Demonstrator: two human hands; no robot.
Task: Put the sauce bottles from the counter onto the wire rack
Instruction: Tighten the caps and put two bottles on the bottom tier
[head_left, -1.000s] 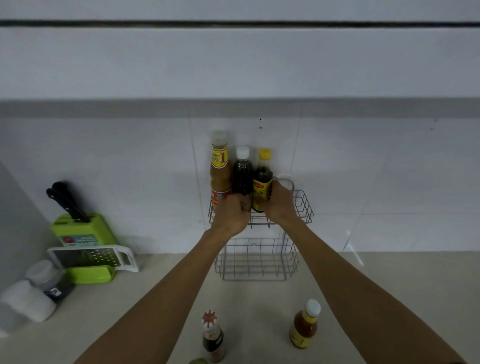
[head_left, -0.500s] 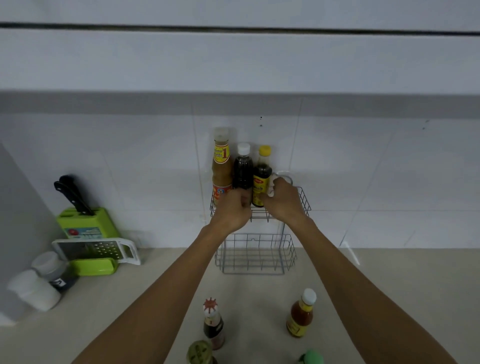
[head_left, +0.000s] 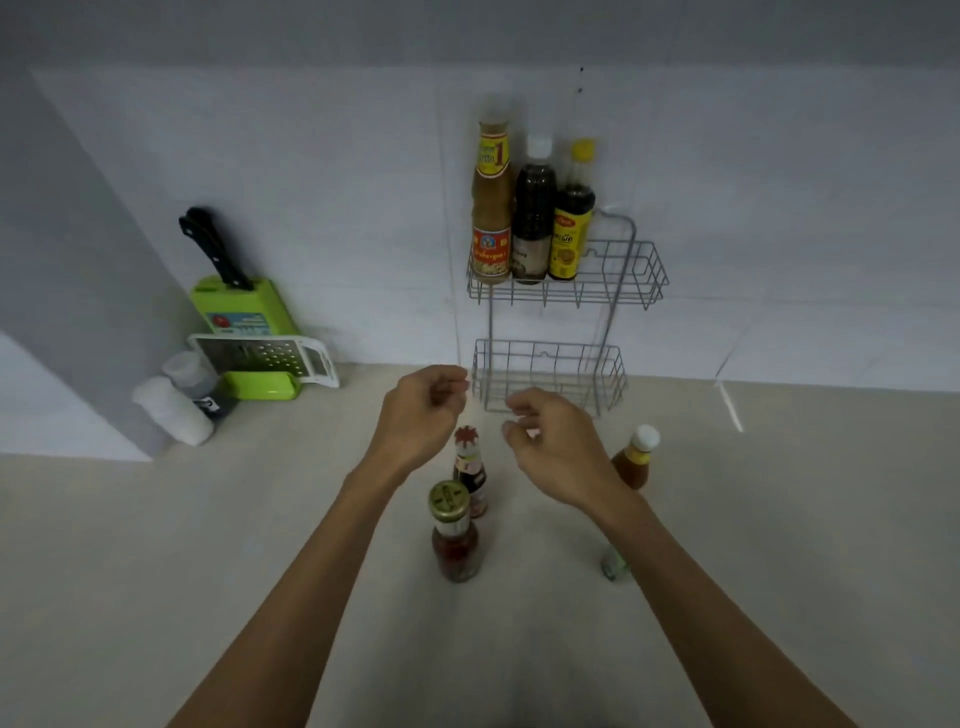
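A two-tier wire rack (head_left: 623, 291) hangs on the wall. Its upper basket holds a tall brown sauce bottle (head_left: 491, 208), a dark bottle with a white cap (head_left: 533, 218) and a dark bottle with a yellow cap (head_left: 571, 228). The lower basket (head_left: 545, 374) holds nothing. On the counter stand a red-capped dark bottle (head_left: 470, 467), a gold-lidded red sauce bottle (head_left: 453, 535), an orange sauce bottle with a white cap (head_left: 635, 457) and a greenish bottle (head_left: 613, 566) mostly hidden by my right forearm. My left hand (head_left: 423, 415) and my right hand (head_left: 556, 447) hover above the counter bottles, fingers loosely curled, holding nothing.
A green knife block (head_left: 244, 312) with black-handled knives stands at the left by the wall, a white grater (head_left: 265, 356) leaning on it. Two white-lidded jars (head_left: 182, 400) sit beside a grey panel in the left corner. The beige counter (head_left: 156, 571) spreads in front.
Both hands have let go of the bottles on the upper basket and dropped down to just above the counter bottles. The view has tilted down.
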